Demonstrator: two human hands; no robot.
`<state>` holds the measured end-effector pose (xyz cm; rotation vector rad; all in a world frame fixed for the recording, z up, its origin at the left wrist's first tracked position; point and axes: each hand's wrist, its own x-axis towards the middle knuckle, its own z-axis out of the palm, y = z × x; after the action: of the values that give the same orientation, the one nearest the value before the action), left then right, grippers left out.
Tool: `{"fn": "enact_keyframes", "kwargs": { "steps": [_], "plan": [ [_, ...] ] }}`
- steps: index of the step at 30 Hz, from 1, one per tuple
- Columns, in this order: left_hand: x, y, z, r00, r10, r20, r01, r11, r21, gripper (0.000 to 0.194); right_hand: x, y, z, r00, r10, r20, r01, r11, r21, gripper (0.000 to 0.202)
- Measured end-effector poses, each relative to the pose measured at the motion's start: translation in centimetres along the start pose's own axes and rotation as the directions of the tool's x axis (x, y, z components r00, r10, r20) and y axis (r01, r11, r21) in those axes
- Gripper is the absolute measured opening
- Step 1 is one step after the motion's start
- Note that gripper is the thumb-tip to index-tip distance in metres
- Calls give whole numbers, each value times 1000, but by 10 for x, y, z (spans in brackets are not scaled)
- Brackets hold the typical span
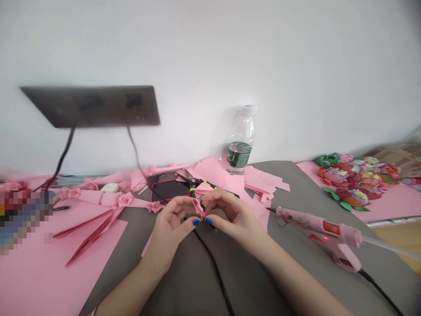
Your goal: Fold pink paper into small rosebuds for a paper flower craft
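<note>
Between my two hands is a small folded piece of pink paper (198, 205), its layered edges facing me. My left hand (173, 221) pinches it from the left, thumb and fingertips closed on it. From the right, my right hand (232, 215) grips the same paper, the two thumbs almost meeting at its lower end. Just behind my hands lie pliers (191, 179) with black and yellow handles, partly covered by the fingers. A dark phone (169, 191) with a pink edge lies behind my left hand.
A pink glue gun (324, 228) with a glowing red light rests at right. Behind stands a plastic bottle (241, 140) among pink paper scraps (263, 180). Paper flowers (357, 175) lie far right, pink paper roses (123, 200) at left. A black cable (215, 267) crosses the grey table (184, 285).
</note>
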<state>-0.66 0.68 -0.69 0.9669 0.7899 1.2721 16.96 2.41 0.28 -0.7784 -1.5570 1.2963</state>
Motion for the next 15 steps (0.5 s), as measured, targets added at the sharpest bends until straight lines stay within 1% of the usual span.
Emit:
{"fn": "enact_keyframes", "kwargs": {
  "steps": [3, 6, 13, 15],
  "plan": [
    [-1, -2, -2, 1000, 15, 25, -16, 999, 46, 30, 1, 2, 1, 1000, -14, 20, 14, 1000, -5, 26],
    [-1, -2, -2, 1000, 8, 29, -10, 998, 65, 29, 1, 3, 1, 999, -19, 32, 20, 1000, -22, 24],
    [0, -2, -3, 1000, -15, -4, 15, 998, 61, 28, 1, -1, 2, 999, 42, 10, -42, 999, 7, 20],
    [0, -2, -3, 1000, -17, -15, 18, 998, 62, 27, 1, -2, 2, 998, 66, 4, -66, 998, 12, 17]
  ]
}}
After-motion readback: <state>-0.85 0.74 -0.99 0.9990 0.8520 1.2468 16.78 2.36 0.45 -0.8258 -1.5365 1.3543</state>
